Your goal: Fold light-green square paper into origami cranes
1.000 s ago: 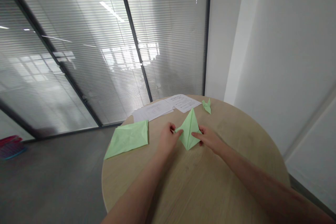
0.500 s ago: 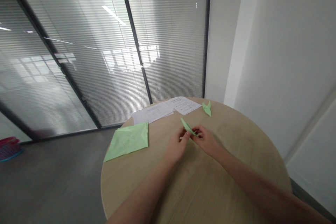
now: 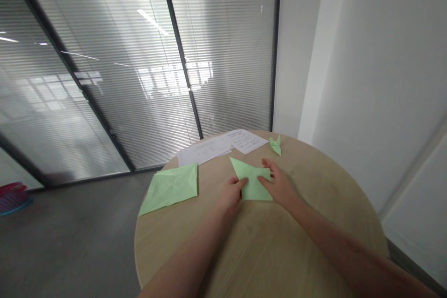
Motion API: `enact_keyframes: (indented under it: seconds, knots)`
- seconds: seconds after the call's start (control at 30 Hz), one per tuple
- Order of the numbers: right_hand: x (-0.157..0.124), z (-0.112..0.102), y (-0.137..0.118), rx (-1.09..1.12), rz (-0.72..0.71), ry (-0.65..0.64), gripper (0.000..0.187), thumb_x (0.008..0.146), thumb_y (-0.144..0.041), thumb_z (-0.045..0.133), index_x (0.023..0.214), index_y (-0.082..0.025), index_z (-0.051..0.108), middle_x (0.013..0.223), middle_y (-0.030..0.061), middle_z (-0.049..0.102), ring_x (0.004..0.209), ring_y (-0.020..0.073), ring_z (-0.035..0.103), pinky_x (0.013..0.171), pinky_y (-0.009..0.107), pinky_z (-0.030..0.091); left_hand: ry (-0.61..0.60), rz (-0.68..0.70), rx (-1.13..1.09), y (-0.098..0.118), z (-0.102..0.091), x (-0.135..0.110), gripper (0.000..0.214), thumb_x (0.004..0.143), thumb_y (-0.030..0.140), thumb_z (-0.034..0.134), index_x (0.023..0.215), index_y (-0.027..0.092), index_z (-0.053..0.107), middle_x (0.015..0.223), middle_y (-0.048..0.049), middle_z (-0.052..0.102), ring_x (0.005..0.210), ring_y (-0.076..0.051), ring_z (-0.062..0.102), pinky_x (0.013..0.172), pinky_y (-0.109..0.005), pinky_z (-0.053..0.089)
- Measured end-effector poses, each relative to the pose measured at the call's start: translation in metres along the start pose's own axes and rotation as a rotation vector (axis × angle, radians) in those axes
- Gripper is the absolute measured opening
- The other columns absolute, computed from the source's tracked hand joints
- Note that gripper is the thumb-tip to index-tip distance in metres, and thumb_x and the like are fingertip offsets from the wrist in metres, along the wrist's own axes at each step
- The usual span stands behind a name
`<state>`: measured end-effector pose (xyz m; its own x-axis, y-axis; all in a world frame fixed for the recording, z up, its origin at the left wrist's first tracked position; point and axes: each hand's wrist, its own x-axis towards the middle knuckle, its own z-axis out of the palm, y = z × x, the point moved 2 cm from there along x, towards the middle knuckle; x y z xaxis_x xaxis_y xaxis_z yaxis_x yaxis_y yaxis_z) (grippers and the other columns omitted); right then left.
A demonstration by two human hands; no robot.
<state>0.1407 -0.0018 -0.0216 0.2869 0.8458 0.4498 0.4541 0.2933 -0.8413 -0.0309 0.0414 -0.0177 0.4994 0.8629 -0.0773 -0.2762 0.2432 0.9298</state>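
Between my hands is a partly opened, folded sheet of green paper (image 3: pixel 256 190), its broad face showing and a pointed corner sticking up at the upper left. My left hand (image 3: pixel 231 195) pinches the left edge, thumb on the front and fingers behind. On the right edge, my right hand (image 3: pixel 279 184) has its thumb on the face, while its fingers curve behind and above the edge. A small folded green paper figure (image 3: pixel 275 145) lies beyond my right hand. To the left of my hands lies a stack of green paper sheets (image 3: pixel 172 186), slightly creased.
Printed white sheets (image 3: pixel 209 148) lie along the far edge of the round wooden table (image 3: pixel 265 251). Behind the table stands a glass partition with blinds (image 3: pixel 230 70), with a white wall (image 3: pixel 384 79) to the right. A red and blue basket (image 3: pixel 13 198) sits on the floor at far left.
The green paper was seen nearly edge-on as a narrow folded piece. Now it is spread wider with its face towards me, and my hands have moved apart to its two sides.
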Motion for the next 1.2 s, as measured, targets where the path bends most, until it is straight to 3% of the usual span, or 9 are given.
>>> enact_keyframes:
  seconds: [0.07,0.17,0.3,0.43,0.67,0.77,0.87,1.07,1.2]
  knots:
    - [0.004,-0.001,0.005,0.144,0.123,-0.056,0.054,0.084,-0.034,0.067,0.135,-0.026,0.051,0.125,0.0118,0.068,0.109,0.0283,0.068,0.093,0.046,0.055,0.013,0.004,-0.018,0.002,-0.001,-0.001,0.023,0.073,0.033,0.079,0.087,0.015,0.075,0.094,-0.0129,0.08,0.086,-0.027,0.074,0.084,-0.04,0.057]
    - [0.006,-0.002,0.01,0.281,0.21,-0.177,0.029,0.084,-0.039,0.067,0.108,-0.026,0.058,0.103,0.0089,0.074,0.093,0.0282,0.071,0.082,0.043,0.058,0.039,0.029,-0.023,0.004,-0.001,-0.003,0.03,0.071,0.034,0.082,0.092,0.014,0.075,0.095,-0.0137,0.08,0.086,-0.028,0.074,0.084,-0.04,0.057]
    - [0.005,-0.002,0.012,0.175,0.192,-0.159,0.022,0.082,-0.044,0.067,0.088,-0.026,0.056,0.083,0.0041,0.071,0.079,0.0255,0.067,0.067,0.037,0.054,0.014,0.023,0.009,0.004,0.002,-0.006,0.041,0.068,0.038,0.086,0.098,0.012,0.075,0.098,-0.0154,0.079,0.088,-0.029,0.074,0.086,-0.042,0.056]
    - [0.002,0.001,0.011,0.071,0.154,-0.135,0.021,0.082,-0.044,0.064,0.085,-0.026,0.055,0.076,0.0017,0.065,0.071,0.0215,0.062,0.06,0.032,0.049,0.029,0.013,0.053,0.003,0.005,-0.008,0.044,0.068,0.038,0.086,0.102,0.013,0.074,0.102,-0.0156,0.079,0.088,-0.029,0.074,0.084,-0.041,0.056]
    - [-0.001,0.003,0.001,0.086,0.056,-0.161,0.02,0.082,-0.043,0.063,0.082,-0.026,0.052,0.093,0.0044,0.066,0.079,0.0204,0.062,0.067,0.031,0.051,0.077,0.018,0.181,-0.002,0.005,-0.007,0.043,0.07,0.041,0.083,0.102,0.013,0.075,0.1,-0.0143,0.078,0.081,-0.025,0.072,0.072,-0.034,0.054]
    - [-0.005,0.003,-0.009,0.087,-0.01,-0.219,0.023,0.084,-0.046,0.066,0.088,-0.025,0.059,0.101,0.0059,0.067,0.088,0.0221,0.063,0.07,0.031,0.052,0.073,0.03,0.215,-0.002,0.004,-0.006,0.046,0.07,0.044,0.083,0.103,0.013,0.075,0.097,-0.0133,0.078,0.08,-0.025,0.072,0.07,-0.033,0.053]
    - [-0.007,0.003,-0.014,0.068,-0.063,-0.236,0.025,0.091,-0.048,0.057,0.092,-0.024,0.065,0.102,0.0075,0.068,0.093,0.0233,0.064,0.075,0.033,0.052,0.081,0.038,0.195,0.0,0.003,-0.005,0.045,0.07,0.044,0.083,0.102,0.014,0.076,0.098,-0.0123,0.079,0.081,-0.024,0.072,0.071,-0.033,0.054]
    - [-0.003,0.006,-0.001,0.14,0.125,-0.259,0.023,0.084,-0.046,0.062,0.094,-0.026,0.062,0.075,0.002,0.066,0.068,0.021,0.062,0.061,0.032,0.047,0.042,0.039,0.125,0.003,0.004,-0.006,0.048,0.067,0.046,0.086,0.101,0.013,0.076,0.1,-0.014,0.078,0.083,-0.026,0.073,0.076,-0.036,0.055]
    - [-0.002,0.005,0.0,0.193,0.144,-0.224,0.025,0.079,-0.046,0.066,0.091,-0.026,0.057,0.076,0.0011,0.066,0.071,0.0214,0.064,0.064,0.032,0.048,0.03,0.083,0.172,0.003,0.005,-0.007,0.045,0.063,0.039,0.089,0.097,0.013,0.077,0.101,-0.0143,0.079,0.086,-0.028,0.073,0.08,-0.039,0.056]
